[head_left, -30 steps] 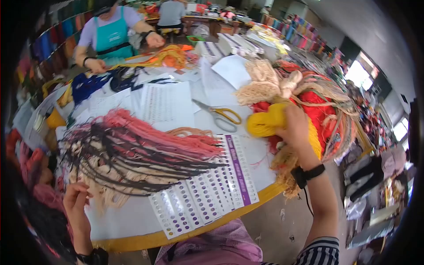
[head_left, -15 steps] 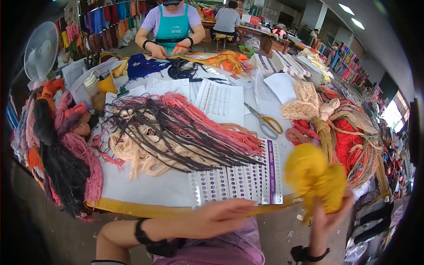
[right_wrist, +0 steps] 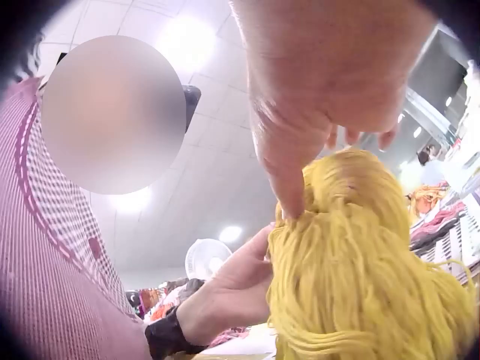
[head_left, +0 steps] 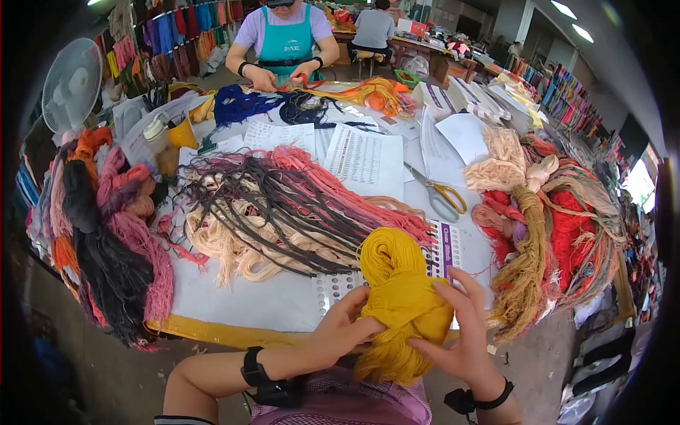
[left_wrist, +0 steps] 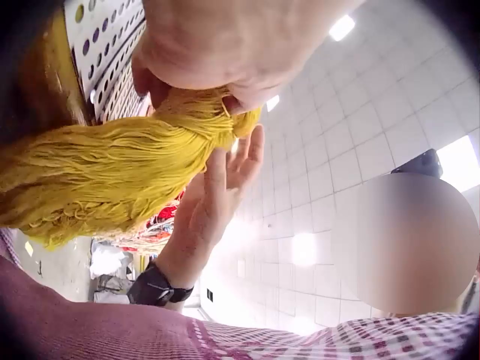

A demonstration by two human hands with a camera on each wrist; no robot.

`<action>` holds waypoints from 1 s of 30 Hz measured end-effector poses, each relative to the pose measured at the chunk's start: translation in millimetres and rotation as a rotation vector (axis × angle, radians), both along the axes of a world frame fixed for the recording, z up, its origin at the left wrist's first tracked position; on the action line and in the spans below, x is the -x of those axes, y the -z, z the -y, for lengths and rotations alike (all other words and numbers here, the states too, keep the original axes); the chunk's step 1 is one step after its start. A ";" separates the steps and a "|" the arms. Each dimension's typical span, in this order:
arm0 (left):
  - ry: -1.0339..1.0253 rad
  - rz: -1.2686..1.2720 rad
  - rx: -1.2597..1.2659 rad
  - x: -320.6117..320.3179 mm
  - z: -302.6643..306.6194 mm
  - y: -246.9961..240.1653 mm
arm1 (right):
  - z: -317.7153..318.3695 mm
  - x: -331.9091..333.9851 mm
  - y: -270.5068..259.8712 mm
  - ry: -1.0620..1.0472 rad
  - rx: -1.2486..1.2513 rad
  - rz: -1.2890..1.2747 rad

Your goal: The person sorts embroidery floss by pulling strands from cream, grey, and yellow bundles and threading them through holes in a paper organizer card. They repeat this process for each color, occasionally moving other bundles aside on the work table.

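A twisted hank of yellow thread (head_left: 402,306) stands over the table's front edge, a rounded loop on top and loose strands hanging below. My left hand (head_left: 334,334) grips its left side, thumb across the front; the other fingers are largely hidden behind it. On the other side my right hand (head_left: 464,343) has its fingers spread, thumb and fingertips at the thread. The left wrist view shows the right hand (left_wrist: 217,187) with fairly straight fingers beside the hank. Behind the hank lies a white card with rows of holes and a purple strip (head_left: 446,249).
Pink, black and cream threads (head_left: 283,212) spread across the table. Scissors (head_left: 440,197) lie behind the card. Dark and pink hanks (head_left: 99,227) hang at the left edge; red and tan hanks (head_left: 559,227) pile up on the right. Across the table a person (head_left: 283,49) handles orange strands.
My right hand has brought the yellow hank from the pile at the right to the front middle. The left hand has come across from the left and now grips it; the right hand's fingers have spread.
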State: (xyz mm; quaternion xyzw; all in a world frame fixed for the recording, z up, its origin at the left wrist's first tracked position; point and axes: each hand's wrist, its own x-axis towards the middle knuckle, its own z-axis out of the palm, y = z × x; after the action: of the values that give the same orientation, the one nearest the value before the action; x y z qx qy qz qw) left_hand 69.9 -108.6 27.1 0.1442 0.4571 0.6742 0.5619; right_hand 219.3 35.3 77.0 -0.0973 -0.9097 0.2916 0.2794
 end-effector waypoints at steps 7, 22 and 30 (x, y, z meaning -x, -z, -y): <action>-0.225 -1.001 -0.202 11.7 17.6 -29.7 | 0.9 -1.0 6.8 -0.103 0.097 -0.026; -0.237 -1.487 0.084 31.5 136.8 -59.0 | 79.7 42.5 -16.0 -0.573 -0.521 -0.236; -0.527 -0.212 -0.294 64.2 214.9 6.8 | 138.8 69.2 -21.0 -0.628 0.024 -0.060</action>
State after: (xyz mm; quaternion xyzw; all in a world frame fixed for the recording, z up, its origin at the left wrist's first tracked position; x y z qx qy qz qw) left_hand 5.7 -323.5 20.4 0.1699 0.4323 0.8367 0.2903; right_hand 150.1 -103.4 98.0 0.1937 -0.8831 0.3770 0.2012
